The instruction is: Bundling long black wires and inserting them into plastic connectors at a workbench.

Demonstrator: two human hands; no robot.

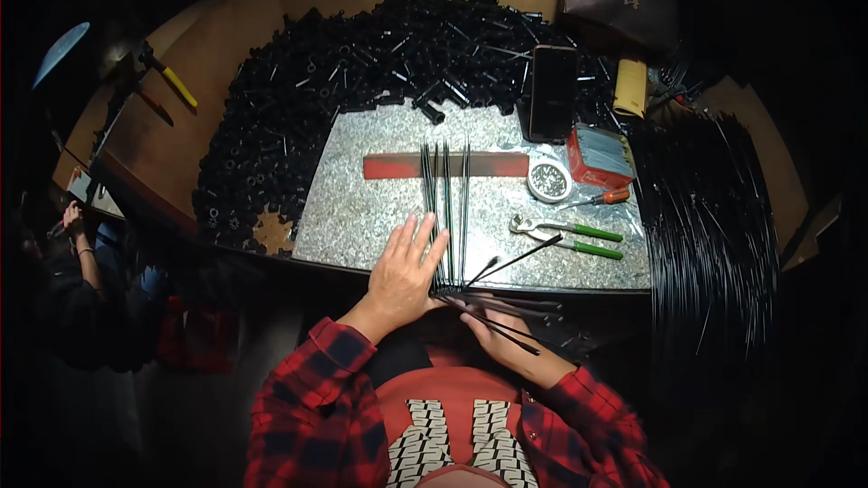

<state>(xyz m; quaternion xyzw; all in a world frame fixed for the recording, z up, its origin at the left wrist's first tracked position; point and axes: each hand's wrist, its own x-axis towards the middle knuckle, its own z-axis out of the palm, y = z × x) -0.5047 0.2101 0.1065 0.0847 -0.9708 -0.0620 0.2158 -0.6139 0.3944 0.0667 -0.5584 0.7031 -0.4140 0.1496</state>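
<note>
Several thin dark rods [465, 208] lie in small groups on a speckled stone slab [344, 226], their far ends crossing a red bar [384, 166]. My left hand [404, 269] rests against the near part of the leftmost rods, its fingers stretched out and slightly apart. Just past the slab's front edge, my right hand [506, 341] is closed around a fan of black rods with thicker ends [511, 333]. These ends stick out to the right, and one slants up over the slab. The right fingers are partly hidden by the rods.
A heap of black tubular parts [398, 54] covers the table's back and left. On the right are green-handled pincers [592, 241], a screwdriver [615, 196], a bowl of small metal pieces [549, 181], a red box [599, 158], an upright phone [552, 90] and long black rods [710, 226].
</note>
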